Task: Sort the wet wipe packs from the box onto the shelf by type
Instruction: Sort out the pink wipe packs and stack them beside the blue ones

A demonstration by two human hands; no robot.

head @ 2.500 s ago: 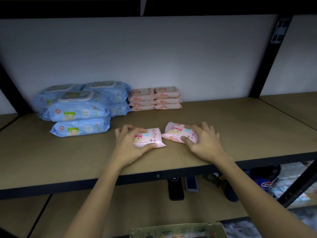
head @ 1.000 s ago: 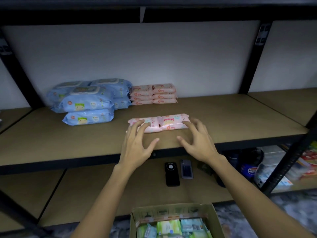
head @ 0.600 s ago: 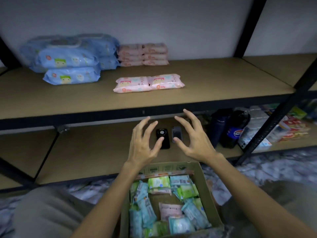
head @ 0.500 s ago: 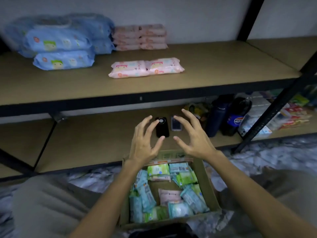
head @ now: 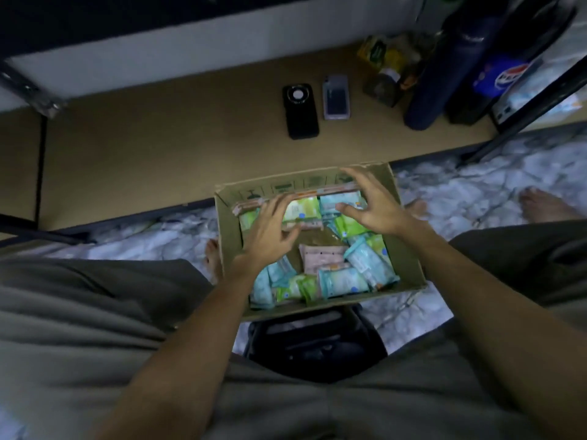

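Note:
An open cardboard box [head: 405, 249] sits on the floor between my knees, holding several green, teal and pink wet wipe packs. A pink pack [head: 320, 257] lies flat near the middle, a teal pack [head: 341, 282] by the near wall and a green pack [head: 301, 209] at the far side. My left hand [head: 270, 230] hovers over the left part of the box with fingers spread and holds nothing. My right hand [head: 371, 203] hangs over the far right corner, fingers loosely bent, empty. The upper shelf with the sorted packs is out of view.
The lower shelf board [head: 158, 147] runs beyond the box, carrying a black phone [head: 300, 111], a grey phone [head: 336, 96], a dark bottle [head: 444, 68] and a cola bottle [head: 495, 74]. A black shelf post [head: 533, 100] slants at the right. My bare feet rest on the marbled floor [head: 460, 192].
My head has tilted down, so the upper shelf has left the view. Both hands have dropped from in front of the lower shelf to just over the box.

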